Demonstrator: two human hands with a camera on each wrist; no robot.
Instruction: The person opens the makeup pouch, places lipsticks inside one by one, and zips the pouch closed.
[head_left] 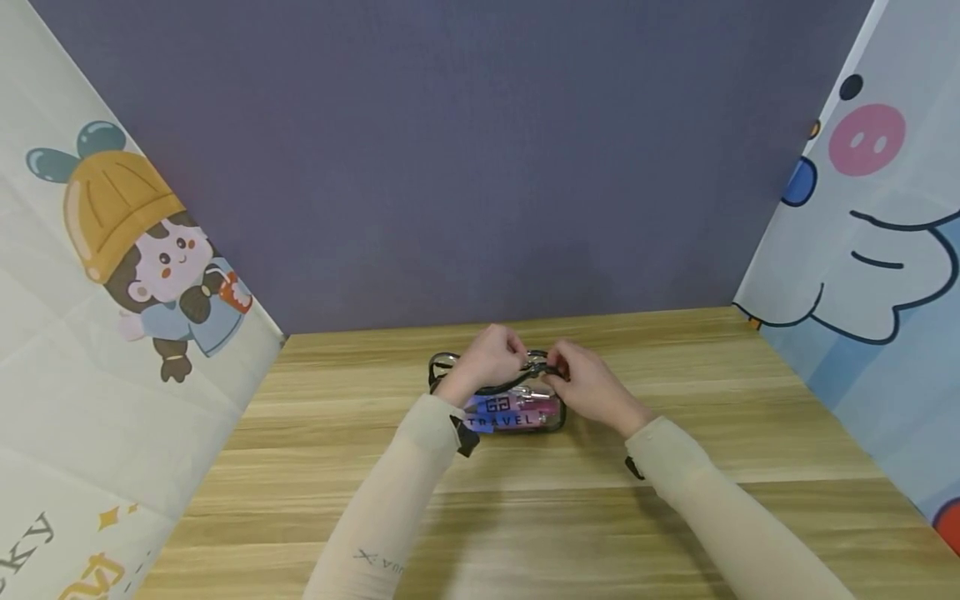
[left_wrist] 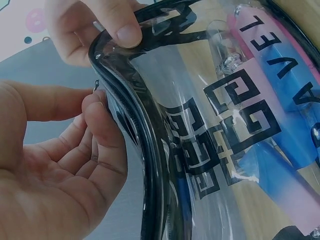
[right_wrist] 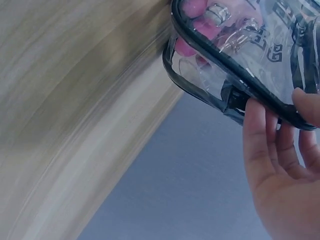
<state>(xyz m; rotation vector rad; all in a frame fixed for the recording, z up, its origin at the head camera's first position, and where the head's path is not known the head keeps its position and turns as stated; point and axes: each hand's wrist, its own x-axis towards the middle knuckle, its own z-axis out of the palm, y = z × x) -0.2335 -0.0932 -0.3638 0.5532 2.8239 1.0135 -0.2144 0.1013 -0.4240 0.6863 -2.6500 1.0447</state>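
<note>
A clear travel pouch (head_left: 517, 422) with black piping and the word TRAVEL stands on the table. Through its plastic show several pink and blue bottles (left_wrist: 285, 65) with clear tops. My left hand (head_left: 491, 358) is over the pouch's top edge, thumb and forefinger pinching a small metal zipper pull (left_wrist: 96, 85). At the top right corner, my right hand (head_left: 592, 387) grips the black-edged rim between thumb and fingers. In the right wrist view the fingers (right_wrist: 256, 127) lie under that edge with the thumb above it. The black zipper (left_wrist: 132, 107) runs along the top.
The pouch is near the back of the wood-grain table (head_left: 337, 467). A dark grey-purple panel (head_left: 480, 167) rises behind it. Printed cloths with cartoon figures hang at the left (head_left: 75, 350) and right (head_left: 862, 250). Dark straps circle both wrists.
</note>
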